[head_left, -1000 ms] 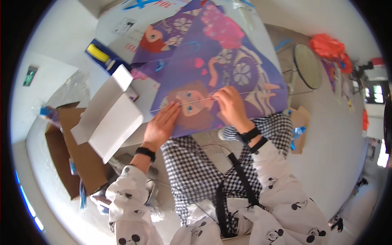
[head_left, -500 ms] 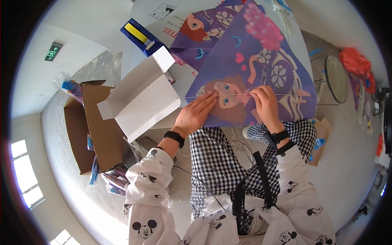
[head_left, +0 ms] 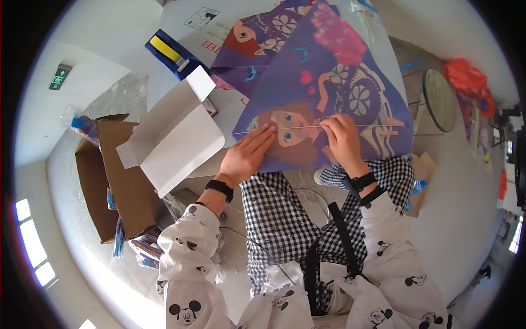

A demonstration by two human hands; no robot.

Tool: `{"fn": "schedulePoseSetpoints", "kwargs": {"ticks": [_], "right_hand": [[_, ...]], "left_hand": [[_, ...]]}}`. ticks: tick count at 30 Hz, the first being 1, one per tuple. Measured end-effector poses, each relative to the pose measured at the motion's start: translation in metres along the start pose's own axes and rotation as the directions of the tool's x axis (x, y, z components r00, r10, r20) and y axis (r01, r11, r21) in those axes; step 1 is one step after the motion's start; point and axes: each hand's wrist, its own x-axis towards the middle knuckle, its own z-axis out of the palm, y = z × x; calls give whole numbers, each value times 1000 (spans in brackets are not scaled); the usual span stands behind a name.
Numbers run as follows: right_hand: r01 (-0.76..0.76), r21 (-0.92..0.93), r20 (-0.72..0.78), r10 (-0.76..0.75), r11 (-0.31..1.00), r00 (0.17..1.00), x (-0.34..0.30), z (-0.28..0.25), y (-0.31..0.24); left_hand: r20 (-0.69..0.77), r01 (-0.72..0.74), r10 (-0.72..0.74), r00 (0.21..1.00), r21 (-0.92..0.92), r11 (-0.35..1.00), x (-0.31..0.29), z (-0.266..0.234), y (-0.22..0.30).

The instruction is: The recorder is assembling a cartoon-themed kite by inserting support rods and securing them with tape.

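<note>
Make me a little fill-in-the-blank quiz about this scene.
1. The left hand rests on a sheet coloured mainly ____.
2. The right hand has a ____ band at its wrist.
3. The open white box lies to the ____ of the left hand.

Missing words: purple; black; left.

A white box [head_left: 179, 143] and a brown carton [head_left: 131, 189] are standing open at left.
A blue-and-yellow dispenser [head_left: 171, 54] is lying at upper left; farther left, a green sign [head_left: 59, 77] is hanging, and a window [head_left: 34, 245] is glowing at lower left. At right, a round-topped stool [head_left: 439, 101] is standing near a bunched red bundle [head_left: 464, 78].
</note>
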Motion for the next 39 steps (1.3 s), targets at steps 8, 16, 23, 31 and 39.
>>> {"fn": "schedulePoseSetpoints", "kwargs": {"ticks": [8, 16, 23, 31, 39], "right_hand": [[4, 23, -1, -4, 1000, 1000, 1, -6, 2], [14, 13, 8, -14, 1000, 1000, 0, -3, 2], [18, 24, 4, -18, 1000, 1000, 2, 1, -1], [9, 27, 8, -9, 1000, 1000, 2, 1, -3], [4, 17, -55, -4, 1000, 998, -5, -2, 3]], "left_hand": [[-21, 12, -12, 1000, -20, 1000, 2, 1, 2], [-30, 4, -5, 1000, -7, 1000, 3, 3, 1], [-24, 10, -10, 1000, -13, 1000, 2, 2, 2], [11, 19, -19, 1000, 0, 1000, 2, -3, 3], [-9, 3, -3, 1000, -29, 1000, 3, 0, 2]]}}
